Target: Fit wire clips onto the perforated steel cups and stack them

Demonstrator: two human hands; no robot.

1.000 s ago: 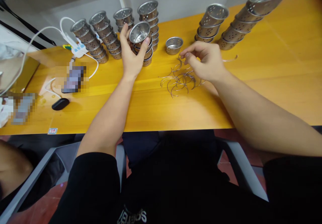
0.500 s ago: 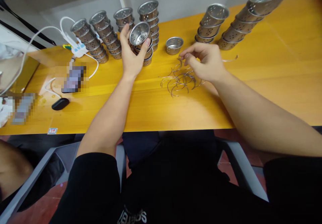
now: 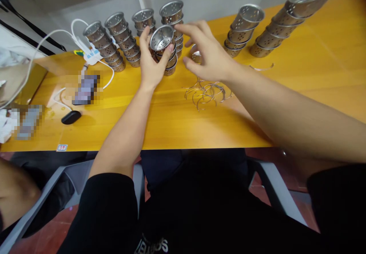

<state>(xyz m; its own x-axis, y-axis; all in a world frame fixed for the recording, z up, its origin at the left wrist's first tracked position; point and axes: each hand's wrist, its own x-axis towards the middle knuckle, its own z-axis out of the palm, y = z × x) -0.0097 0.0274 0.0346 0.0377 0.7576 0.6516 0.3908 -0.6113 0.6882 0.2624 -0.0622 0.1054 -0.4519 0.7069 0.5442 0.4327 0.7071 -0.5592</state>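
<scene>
My left hand (image 3: 153, 69) is wrapped round a short stack of perforated metal cups (image 3: 162, 42), thumb on the near side and fingers on the far left. The stack's top opening faces me. To its right, my right hand (image 3: 201, 50) hovers with fingers spread and nothing visible in them. Behind that hand a single metal cup (image 3: 196, 56) is mostly hidden. Below the hand lies a loose pile of thin curved wires (image 3: 210, 92) on the yellow table.
Tall stacks of the same cups (image 3: 121, 33) stand along the back left, with two more stacks (image 3: 271, 33) at the back right. One curved wire (image 3: 262, 69) lies apart. A power strip (image 3: 93, 56), cables, a phone (image 3: 86, 89) and a black case (image 3: 71, 117) are at left.
My right hand has moved left and away from the wires toward the held stack, and its fingers have spread. My left hand keeps its grip on the cups.
</scene>
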